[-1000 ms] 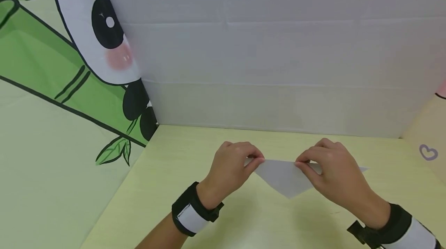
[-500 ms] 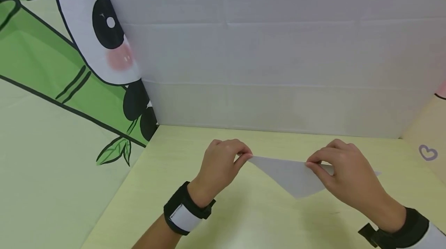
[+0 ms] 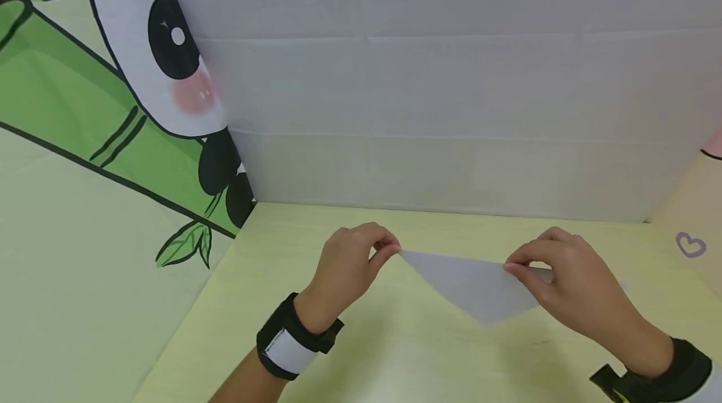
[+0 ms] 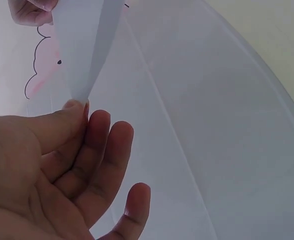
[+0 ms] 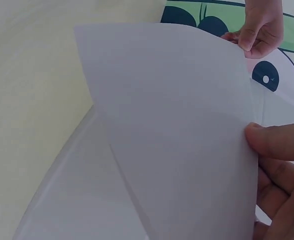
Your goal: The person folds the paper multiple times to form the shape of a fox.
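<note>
A sheet of white paper [image 3: 474, 284], folded into a triangle, is stretched between the two hands above the table, its point hanging down. My left hand [image 3: 350, 265] pinches the left corner between thumb and index finger; in the left wrist view the other fingers of the left hand [image 4: 87, 165] fan out loosely. Farther along the top edge, my right hand [image 3: 581, 290] pinches the paper, hiding much of its right part. Seen from the right wrist, the paper [image 5: 172, 115] shows a broad flat face, with the thumb [image 5: 277, 142] pressed on its edge.
The pale yellow table [image 3: 316, 227] meets a white backdrop [image 3: 451, 89] behind the hands. On the left stands a wall with a cartoon panda and green bamboo [image 3: 141, 152]. A panel with a purple heart [image 3: 690, 245] is on the right.
The hands have moved apart, the left one leftward and the right one rightward. More of the paper shows between them, and the left pinch is now at its corner.
</note>
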A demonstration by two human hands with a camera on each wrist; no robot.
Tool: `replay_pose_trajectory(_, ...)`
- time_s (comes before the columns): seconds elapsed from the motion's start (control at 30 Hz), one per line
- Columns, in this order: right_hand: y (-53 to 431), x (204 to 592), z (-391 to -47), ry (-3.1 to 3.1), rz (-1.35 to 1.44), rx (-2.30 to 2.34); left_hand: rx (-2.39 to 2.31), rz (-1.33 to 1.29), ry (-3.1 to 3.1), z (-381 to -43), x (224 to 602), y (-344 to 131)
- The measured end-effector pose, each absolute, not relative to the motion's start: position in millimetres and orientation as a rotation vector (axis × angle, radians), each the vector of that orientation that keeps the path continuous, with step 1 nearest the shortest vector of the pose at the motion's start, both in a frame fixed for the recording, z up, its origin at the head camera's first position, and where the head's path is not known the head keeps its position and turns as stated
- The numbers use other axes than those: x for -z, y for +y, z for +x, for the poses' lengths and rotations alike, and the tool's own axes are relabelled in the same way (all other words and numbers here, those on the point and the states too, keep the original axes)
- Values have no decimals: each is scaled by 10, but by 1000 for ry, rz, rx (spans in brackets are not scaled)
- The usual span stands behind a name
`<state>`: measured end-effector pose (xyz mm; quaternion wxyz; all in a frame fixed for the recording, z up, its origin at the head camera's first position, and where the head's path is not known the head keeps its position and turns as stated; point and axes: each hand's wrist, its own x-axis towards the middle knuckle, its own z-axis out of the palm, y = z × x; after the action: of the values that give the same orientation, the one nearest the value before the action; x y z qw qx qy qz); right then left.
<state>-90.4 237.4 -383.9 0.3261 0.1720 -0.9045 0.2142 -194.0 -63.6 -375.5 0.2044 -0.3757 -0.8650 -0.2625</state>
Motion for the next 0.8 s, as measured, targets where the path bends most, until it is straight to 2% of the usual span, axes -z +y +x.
replay_pose_trajectory(0.43,2494,3883,-912,-2391,403,-556,758,-973,-2458,-2005,3770,-709)
replay_pose_trajectory(0.8,2424,3890,-932,-2476,365,-618,891,-1149,-2439,-2025,3824,-503)
